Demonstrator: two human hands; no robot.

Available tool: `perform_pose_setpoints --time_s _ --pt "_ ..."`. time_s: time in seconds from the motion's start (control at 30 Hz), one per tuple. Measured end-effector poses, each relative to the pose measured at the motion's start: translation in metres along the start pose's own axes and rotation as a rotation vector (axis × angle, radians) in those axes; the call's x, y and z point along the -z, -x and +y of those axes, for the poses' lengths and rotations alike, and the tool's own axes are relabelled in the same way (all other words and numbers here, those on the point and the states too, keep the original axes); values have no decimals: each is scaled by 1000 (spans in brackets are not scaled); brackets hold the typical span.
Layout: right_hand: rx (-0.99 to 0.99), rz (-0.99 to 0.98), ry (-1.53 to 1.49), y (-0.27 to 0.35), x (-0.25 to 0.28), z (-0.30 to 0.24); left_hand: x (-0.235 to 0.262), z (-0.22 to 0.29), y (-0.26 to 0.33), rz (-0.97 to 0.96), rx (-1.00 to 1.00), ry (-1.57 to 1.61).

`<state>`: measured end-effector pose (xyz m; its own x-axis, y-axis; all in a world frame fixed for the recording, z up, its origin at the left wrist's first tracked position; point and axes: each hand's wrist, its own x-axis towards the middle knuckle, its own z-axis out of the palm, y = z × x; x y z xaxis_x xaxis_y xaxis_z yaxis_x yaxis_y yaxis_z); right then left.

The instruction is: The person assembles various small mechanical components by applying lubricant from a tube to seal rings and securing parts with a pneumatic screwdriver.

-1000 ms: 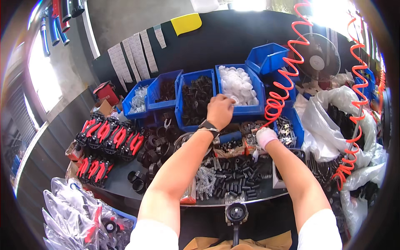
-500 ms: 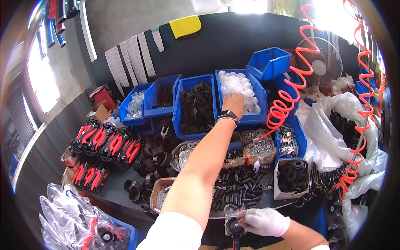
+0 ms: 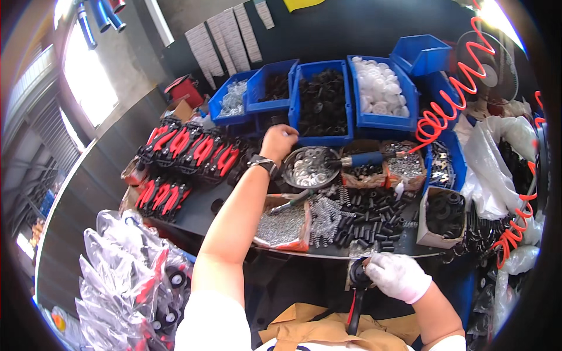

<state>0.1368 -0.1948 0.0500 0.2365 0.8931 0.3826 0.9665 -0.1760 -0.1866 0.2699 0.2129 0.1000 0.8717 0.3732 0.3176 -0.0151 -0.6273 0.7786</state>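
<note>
My bare left hand, with a dark wristband above it, is over the bench between the blue bin of black parts and the metal bowl of washers. Its fingers are curled together; what they hold, if anything, is too small to make out. At the bench's front edge my right hand, in a white glove, pinches the round black head of a red-and-black handled part. The handle of that part points down toward the brown apron.
Blue bins of white plastic pieces and clear pieces line the back. Red-and-black assemblies lie left. A blue-handled air tool on a red coiled hose rests across boxes. Black sleeves and springs lie near the front.
My left hand has left the bin of white pieces and come nearer and to the left, beside the washer bowl. The view has shifted; my right hand stays at the round black head.
</note>
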Motion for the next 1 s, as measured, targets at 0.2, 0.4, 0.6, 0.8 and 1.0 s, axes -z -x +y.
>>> perform_pose_setpoints --time_s 0.2,0.4,0.6,0.8,1.0 --pt "-116 -64 41 -13 4 -9 -25 -56 23 -226 -274 -631" --pt "-389 90 348 -15 -17 -28 -63 -52 19 -179 -321 -951" --pt "-314 363 -239 15 -27 -13 -82 -68 9 -250 -303 -1083" --pt "-498 382 -563 29 -36 -8 -73 -65 1 -216 -114 -1110" --pt "-592 593 -610 24 -48 -7 -66 -74 2 -236 -276 -1080"
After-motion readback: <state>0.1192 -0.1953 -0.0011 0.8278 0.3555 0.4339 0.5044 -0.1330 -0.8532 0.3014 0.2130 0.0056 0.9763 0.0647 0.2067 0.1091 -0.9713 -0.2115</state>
